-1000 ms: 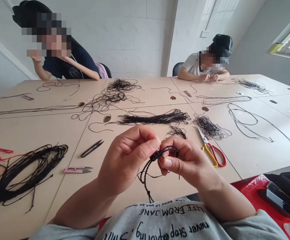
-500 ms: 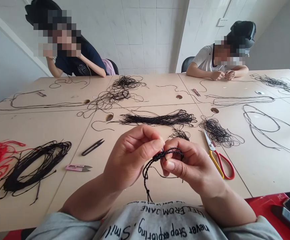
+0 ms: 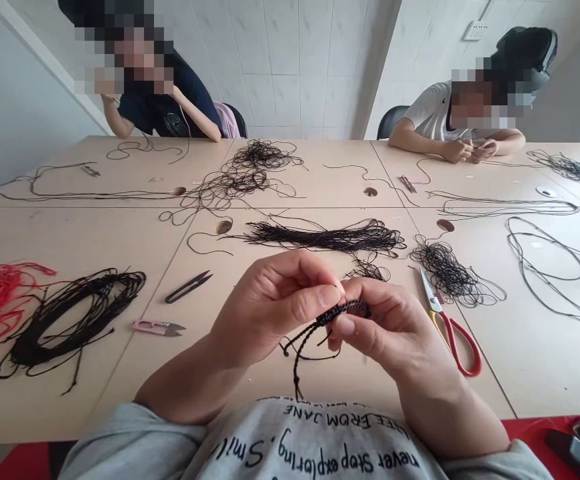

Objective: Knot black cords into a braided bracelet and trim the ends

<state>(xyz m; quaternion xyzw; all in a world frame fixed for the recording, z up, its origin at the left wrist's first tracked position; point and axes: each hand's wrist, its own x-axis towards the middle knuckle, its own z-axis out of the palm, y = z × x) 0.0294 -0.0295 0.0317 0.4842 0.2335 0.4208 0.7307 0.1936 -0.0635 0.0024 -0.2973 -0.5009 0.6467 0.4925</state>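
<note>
Head view: braided cord point(image 3: 344, 311) pinched between left fingers point(image 3: 315, 292) and right fingers point(image 3: 370, 298).

Bright, even light — soft shadows, the braided black cord point(image 3: 343, 312) sharp, the table edges point(image 3: 30, 442) bowed by wide-angle distortion.

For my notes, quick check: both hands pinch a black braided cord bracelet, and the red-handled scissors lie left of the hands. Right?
No: the head view shows the red-handled scissors lying right of the left hand and right hand, not left. Otherwise right: both pinch the black braided cord bracelet.
</note>
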